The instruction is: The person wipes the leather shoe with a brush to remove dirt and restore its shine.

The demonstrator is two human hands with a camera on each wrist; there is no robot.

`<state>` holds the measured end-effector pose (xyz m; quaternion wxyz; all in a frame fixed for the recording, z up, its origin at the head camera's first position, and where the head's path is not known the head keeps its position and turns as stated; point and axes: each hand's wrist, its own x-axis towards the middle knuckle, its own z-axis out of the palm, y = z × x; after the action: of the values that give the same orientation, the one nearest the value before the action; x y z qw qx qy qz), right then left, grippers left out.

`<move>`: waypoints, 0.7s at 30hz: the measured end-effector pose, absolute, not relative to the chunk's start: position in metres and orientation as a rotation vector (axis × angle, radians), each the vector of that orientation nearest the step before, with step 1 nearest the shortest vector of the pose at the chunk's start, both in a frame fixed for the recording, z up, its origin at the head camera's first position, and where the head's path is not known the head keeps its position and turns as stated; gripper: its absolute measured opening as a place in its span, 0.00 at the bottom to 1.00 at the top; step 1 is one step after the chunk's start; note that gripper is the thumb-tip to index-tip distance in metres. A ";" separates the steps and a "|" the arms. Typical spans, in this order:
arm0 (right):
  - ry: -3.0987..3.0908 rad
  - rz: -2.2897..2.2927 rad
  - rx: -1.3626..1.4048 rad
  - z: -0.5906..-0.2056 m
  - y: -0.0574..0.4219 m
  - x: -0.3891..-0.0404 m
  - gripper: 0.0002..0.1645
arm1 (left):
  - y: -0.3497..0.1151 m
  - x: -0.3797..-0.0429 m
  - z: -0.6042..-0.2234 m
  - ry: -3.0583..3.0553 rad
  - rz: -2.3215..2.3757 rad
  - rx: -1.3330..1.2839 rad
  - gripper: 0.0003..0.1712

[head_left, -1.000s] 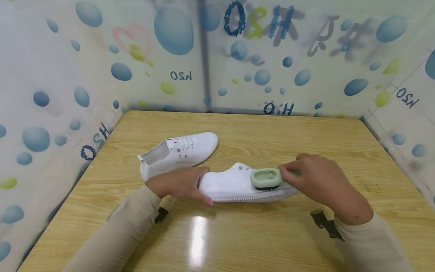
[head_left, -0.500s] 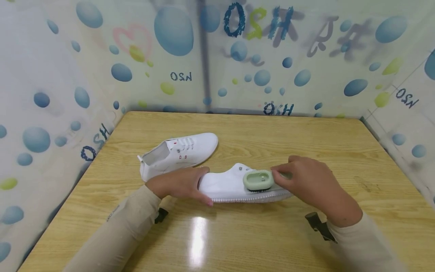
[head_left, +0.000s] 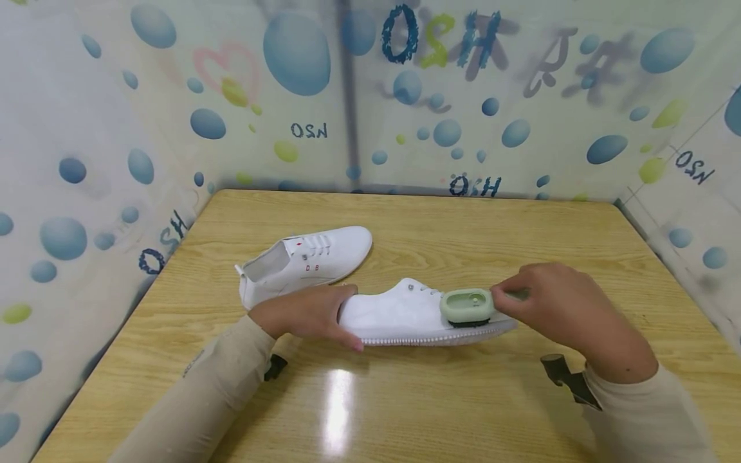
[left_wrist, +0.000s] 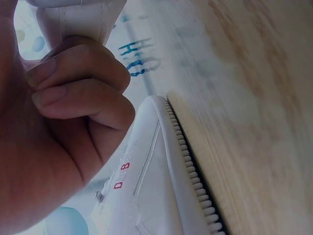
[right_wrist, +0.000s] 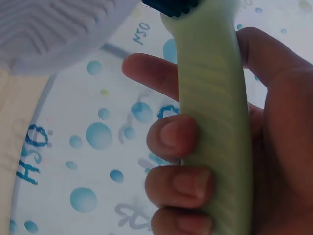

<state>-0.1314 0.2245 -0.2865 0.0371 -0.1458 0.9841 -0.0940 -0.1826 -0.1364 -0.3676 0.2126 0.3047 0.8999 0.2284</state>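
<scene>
Head view: left hand (head_left: 312,312) grips white shoe (head_left: 390,316) at its back end; right hand (head_left: 558,310) holds green brush (head_left: 466,307) against its side near the toe. Bench (head_left: 417,399) extends past the toe to its right edge; second shoe (head_left: 312,257) lies behind the left hand. Left wrist: left fingers (left_wrist: 93,100) curled. Right wrist: right fingers (right_wrist: 168,185) wrap the handle (right_wrist: 215,132), one straight.

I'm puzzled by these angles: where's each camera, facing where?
Head: head-worn, facing forward and down: lettered shoe, held shoe, brush, left hand, right hand, sleeves.
Left wrist: on that wrist, facing curled fingers and lettered shoe.
Right wrist: on that wrist, facing fingers gripping the brush.
Head and right wrist share the brush.
</scene>
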 end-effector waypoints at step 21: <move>3.024 -0.287 -0.477 -0.289 0.217 -0.130 0.18 | -0.137 -0.183 -0.368 2.500 0.628 0.832 0.36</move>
<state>-0.1296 0.2168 -0.2890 0.0335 -0.1552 0.9829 -0.0934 -0.1827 -0.1366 -0.3683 0.2148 0.2999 0.9015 0.2266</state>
